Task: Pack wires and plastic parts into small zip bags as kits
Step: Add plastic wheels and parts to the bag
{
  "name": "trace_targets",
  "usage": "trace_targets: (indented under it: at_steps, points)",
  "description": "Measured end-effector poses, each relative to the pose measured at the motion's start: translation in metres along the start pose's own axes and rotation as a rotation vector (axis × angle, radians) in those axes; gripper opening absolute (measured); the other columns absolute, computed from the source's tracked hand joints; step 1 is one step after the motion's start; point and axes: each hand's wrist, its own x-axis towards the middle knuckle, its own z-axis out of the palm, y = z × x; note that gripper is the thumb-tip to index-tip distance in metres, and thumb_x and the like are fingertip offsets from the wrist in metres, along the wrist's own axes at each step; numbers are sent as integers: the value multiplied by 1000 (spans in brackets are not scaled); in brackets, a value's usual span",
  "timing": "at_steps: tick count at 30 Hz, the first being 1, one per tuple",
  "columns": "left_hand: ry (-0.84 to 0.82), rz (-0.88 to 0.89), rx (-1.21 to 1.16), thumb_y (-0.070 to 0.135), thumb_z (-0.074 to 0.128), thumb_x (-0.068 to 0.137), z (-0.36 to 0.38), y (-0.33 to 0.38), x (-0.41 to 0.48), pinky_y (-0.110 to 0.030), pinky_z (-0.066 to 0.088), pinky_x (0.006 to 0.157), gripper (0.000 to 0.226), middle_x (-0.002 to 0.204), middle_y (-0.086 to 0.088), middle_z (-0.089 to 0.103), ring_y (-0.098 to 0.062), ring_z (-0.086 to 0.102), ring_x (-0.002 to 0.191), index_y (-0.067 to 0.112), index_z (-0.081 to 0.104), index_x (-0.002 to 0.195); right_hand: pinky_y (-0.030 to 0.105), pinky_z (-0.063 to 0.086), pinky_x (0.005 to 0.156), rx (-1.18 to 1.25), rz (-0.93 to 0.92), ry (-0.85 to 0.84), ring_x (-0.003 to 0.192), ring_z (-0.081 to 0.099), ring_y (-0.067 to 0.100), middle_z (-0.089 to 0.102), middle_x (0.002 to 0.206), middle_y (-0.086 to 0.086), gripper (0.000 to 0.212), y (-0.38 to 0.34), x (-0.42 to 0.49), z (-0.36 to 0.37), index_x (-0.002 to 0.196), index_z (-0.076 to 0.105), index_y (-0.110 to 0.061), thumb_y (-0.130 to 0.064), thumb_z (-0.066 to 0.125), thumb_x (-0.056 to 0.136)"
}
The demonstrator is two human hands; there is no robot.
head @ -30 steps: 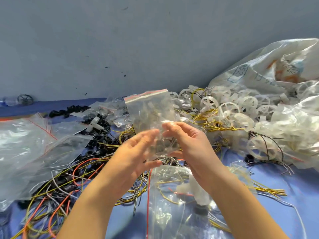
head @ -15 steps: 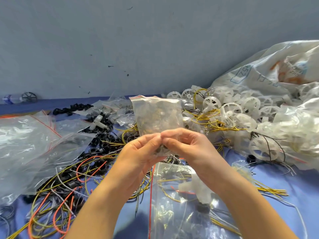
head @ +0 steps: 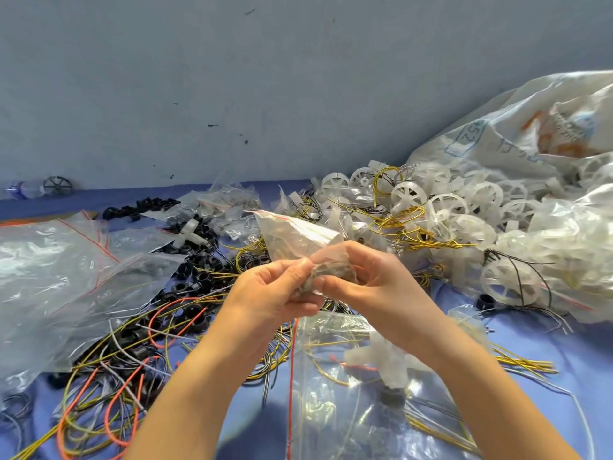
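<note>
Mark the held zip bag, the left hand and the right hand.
zip bag [head: 296, 240], head view, clear panel below its red strip.
left hand [head: 267, 295], head view, back of the hand.
right hand [head: 376, 288], head view, back of the hand.

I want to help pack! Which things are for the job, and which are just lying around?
For the job: small zip bag gripped by left hand and right hand; loose wires; white plastic wheels; black rings.
Just lying about: big white sack; bottle by the wall.
</note>
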Motion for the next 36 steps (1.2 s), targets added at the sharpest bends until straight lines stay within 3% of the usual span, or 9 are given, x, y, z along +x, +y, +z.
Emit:
trace_targets:
  at_steps: [3, 9, 14, 21, 24, 29, 31, 33, 36]
  points:
    - [-81, 13, 49, 34, 70, 77, -6, 2, -3, -26, 55, 59, 20, 85, -7, 73, -17, 68, 69, 21, 76, 91, 20, 52, 69, 77, 10, 21, 73, 63, 6, 73, 81, -6, 11, -2, -1, 0, 95, 72, -18, -10, 71, 87]
    - [-8, 144, 157, 41, 69, 75, -5, 1, -4, -28, 56, 57, 30, 82, -9, 72, -17, 64, 62, 17, 76, 91, 26, 59, 63, 210, 144, 118, 66, 68, 15, 74, 79, 11, 4, 0, 2, 1, 88, 73, -12, -14, 69, 88]
    - [-114, 138, 212, 32, 69, 79, -4, 1, -6, -29, 57, 60, 32, 91, -7, 73, -20, 70, 82, 14, 68, 106, 26, 57, 56, 201, 168, 163, 61, 70, 21, 73, 74, 11, 6, 1, -1, 0, 88, 73, -17, -19, 68, 90]
    - [-27, 83, -9, 18, 64, 81, -2, -1, -2, -22, 54, 53, 21, 74, -11, 69, -17, 66, 58, 4, 62, 97, 16, 49, 64, 156, 127, -5, 69, 59, 7, 69, 79, -7, 22, 4, -3, -2, 105, 71, -23, -17, 75, 84]
    - [-68, 44, -37, 18, 63, 81, -3, -2, -2, -24, 53, 50, 20, 76, -11, 68, -19, 64, 56, 8, 65, 98, 18, 51, 68, 200, 131, 14, 72, 62, 12, 70, 80, 2, 21, 4, -3, -5, 101, 72, -21, -14, 77, 81]
    - [-78, 130, 23, 22, 67, 80, -4, -3, -4, -23, 54, 54, 16, 77, -11, 70, -18, 65, 61, 15, 76, 90, 22, 56, 64, 237, 147, 74, 66, 68, 14, 72, 72, 5, 27, 5, -1, -5, 102, 71, -11, -21, 76, 77]
    - [-29, 121, 10, 24, 69, 77, -2, -2, -3, -22, 54, 52, 19, 75, -12, 70, -17, 65, 57, 10, 77, 87, 27, 59, 66, 183, 116, 70, 69, 67, 15, 73, 80, 4, 28, 3, -2, -4, 106, 69, -15, -19, 77, 79]
    - [12, 88, -15, 23, 69, 76, -1, -2, -2, -20, 53, 49, 21, 72, -13, 69, -17, 64, 54, 6, 75, 87, 35, 57, 78, 57, 56, 53, 79, 68, 22, 73, 99, -1, 34, 3, -3, -4, 111, 68, -22, -22, 79, 79]
    - [-9, 64, -16, 24, 68, 79, -2, -2, -3, -22, 52, 48, 21, 74, -11, 68, -16, 62, 54, 8, 75, 90, 43, 55, 82, -12, 19, 57, 84, 68, 29, 74, 97, 0, 31, 5, -3, -3, 108, 69, -25, -26, 80, 79]
